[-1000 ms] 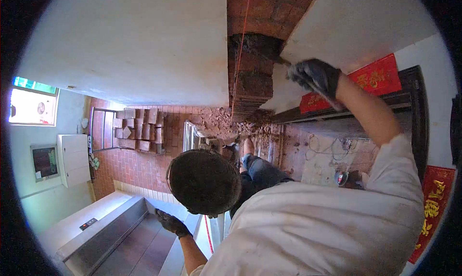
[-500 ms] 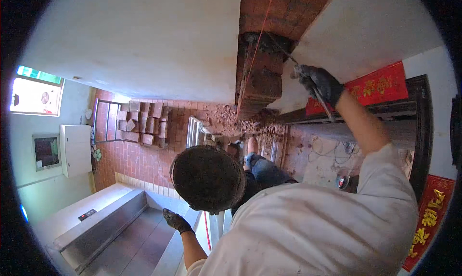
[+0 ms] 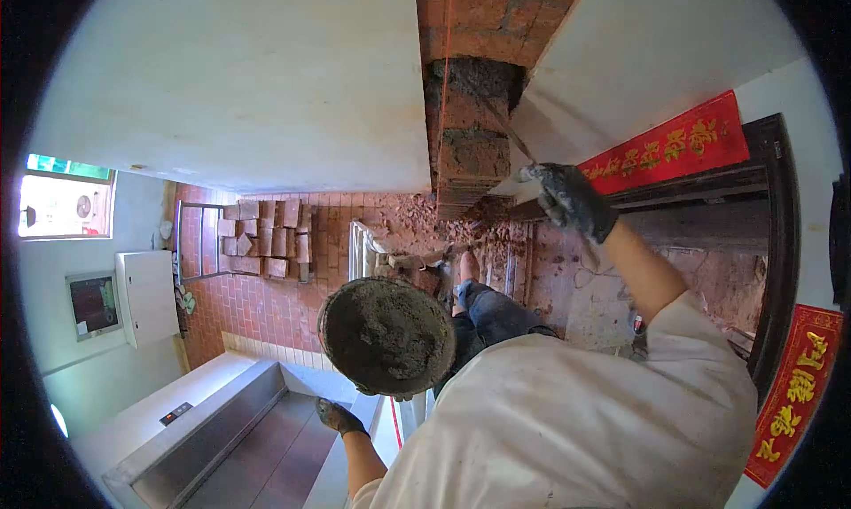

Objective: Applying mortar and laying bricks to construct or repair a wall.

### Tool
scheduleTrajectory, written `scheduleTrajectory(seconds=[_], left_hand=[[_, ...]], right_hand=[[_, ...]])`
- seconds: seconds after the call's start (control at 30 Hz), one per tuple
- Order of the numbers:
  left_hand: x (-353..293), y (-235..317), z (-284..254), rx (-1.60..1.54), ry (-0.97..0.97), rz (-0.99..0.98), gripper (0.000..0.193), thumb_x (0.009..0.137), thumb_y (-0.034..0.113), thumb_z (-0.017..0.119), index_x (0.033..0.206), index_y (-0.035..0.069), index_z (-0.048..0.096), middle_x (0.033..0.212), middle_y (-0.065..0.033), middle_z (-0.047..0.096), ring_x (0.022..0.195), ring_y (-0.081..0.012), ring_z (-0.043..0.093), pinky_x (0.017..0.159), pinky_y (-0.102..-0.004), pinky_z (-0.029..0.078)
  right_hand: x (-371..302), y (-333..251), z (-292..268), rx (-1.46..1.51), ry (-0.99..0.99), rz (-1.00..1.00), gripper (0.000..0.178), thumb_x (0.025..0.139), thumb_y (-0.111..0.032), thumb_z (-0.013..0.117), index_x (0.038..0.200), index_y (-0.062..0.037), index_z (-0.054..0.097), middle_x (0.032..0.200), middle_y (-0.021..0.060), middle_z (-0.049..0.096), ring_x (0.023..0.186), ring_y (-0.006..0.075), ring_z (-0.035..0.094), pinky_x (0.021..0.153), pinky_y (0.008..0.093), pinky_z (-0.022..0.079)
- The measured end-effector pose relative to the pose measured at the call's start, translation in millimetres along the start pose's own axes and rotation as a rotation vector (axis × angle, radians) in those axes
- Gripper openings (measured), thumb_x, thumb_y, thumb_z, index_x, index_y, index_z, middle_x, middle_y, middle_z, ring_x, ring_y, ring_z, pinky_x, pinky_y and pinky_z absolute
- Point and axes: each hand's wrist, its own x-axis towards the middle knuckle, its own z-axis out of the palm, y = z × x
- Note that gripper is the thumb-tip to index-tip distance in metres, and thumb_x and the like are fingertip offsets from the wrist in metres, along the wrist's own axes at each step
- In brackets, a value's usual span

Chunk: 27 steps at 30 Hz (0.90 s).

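Note:
My right hand, in a dark, mortar-smeared glove, is closed around the handle of a trowel. The trowel's thin blade reaches up and left to the brickwork. Grey wet mortar lies across the bricks near its tip. A taut red string line runs along the brickwork's left side. Below, a round bucket holds grey mortar. My left hand, also gloved, is just below the bucket with its fingers stretched out, apparently holding nothing.
Stacked bricks stand on the red tiled floor at the left. Rubble lies at the foot of the brickwork. A pale wall rises on the left. A dark door frame with red banners is on the right.
My right hand has moved slightly left and down with the trowel. The view has shifted, and the bucket's mortar now shows brighter. My left hand stays below the bucket.

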Motion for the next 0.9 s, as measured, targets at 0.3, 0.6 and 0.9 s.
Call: scheduleTrajectory(seconds=[0.3,0.6,0.9], left_hand=[[-19.5,-15.6,-8.5,0.045,0.004,-0.135,0.038,0.089,0.016,0.042,0.119,-0.006,0.049,0.123,-0.0159,0.051,0.113,-0.0252,0.048,0.097,-0.0337,0.036],[-29.5,-46.1,-14.9,0.344,-0.070,-0.121,0.040,0.091,0.018,0.039,0.121,-0.007,0.046,0.126,-0.0166,0.048,0.115,-0.0250,0.047,0.100,-0.0341,0.033],[-47.9,-70.3,-7.3,-0.302,0.079,-0.248,0.038,0.091,0.016,0.041,0.126,0.000,0.045,0.124,-0.0073,0.051,0.112,-0.0157,0.048,0.094,-0.0278,0.036]], right_hand=[[68.5,-85.7,-61.4,-0.247,0.133,0.138,0.035,0.079,-0.038,0.059,0.092,-0.0056,0.062,0.061,0.0006,0.051,0.044,0.0096,0.042,0.037,0.0233,0.032],[55.8,-113.2,-46.7,-0.525,0.051,0.192,0.025,0.078,-0.033,0.059,0.082,-0.0086,0.060,0.063,0.0008,0.053,0.051,0.0107,0.047,0.044,0.0243,0.037],[41.8,-119.9,-49.4,-0.569,-0.124,0.224,0.021,0.078,-0.030,0.058,0.076,-0.0092,0.058,0.063,0.0002,0.051,0.051,0.0107,0.046,0.044,0.0277,0.038]])
